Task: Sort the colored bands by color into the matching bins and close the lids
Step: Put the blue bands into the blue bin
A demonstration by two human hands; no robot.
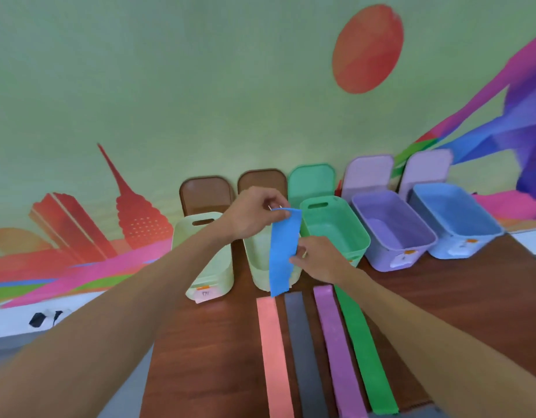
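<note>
I have one head-worn wide-angle view only, looking forward and down along both forearms. The bench (pixel 200 342) sits close below, running toward 12 o'clock, where the bins (pixel 336 233) line the painted wall (pixel 200 86). The edges bow from lens distortion.

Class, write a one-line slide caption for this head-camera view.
Both hands hold up a blue band before five open bins; four bands wait on the table.
</note>
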